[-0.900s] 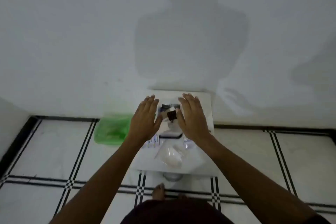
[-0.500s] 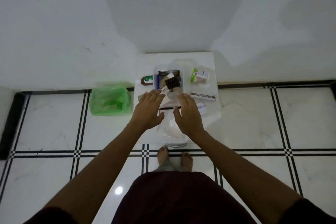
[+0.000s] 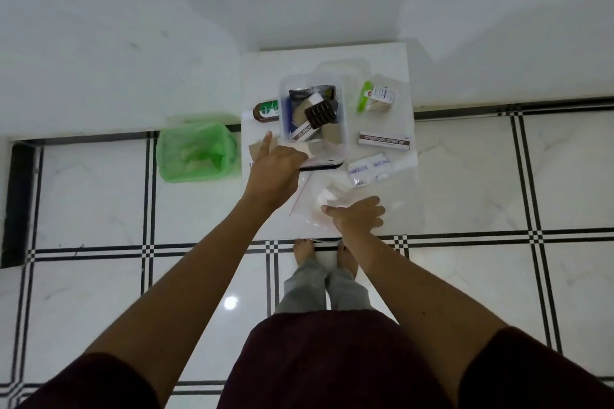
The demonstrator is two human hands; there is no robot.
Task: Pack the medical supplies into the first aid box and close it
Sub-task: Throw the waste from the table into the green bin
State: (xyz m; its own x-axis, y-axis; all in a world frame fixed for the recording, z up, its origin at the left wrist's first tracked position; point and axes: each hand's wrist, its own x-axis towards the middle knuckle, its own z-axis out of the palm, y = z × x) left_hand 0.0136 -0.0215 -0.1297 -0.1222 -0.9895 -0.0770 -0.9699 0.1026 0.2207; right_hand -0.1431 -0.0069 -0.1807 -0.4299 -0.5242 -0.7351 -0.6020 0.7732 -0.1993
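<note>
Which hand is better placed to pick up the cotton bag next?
Right. The right hand already lies on the near edge of the clear cotton bag, fingers spread. The left hand is busy farther up, on a dark-edged item beside the box.
</note>
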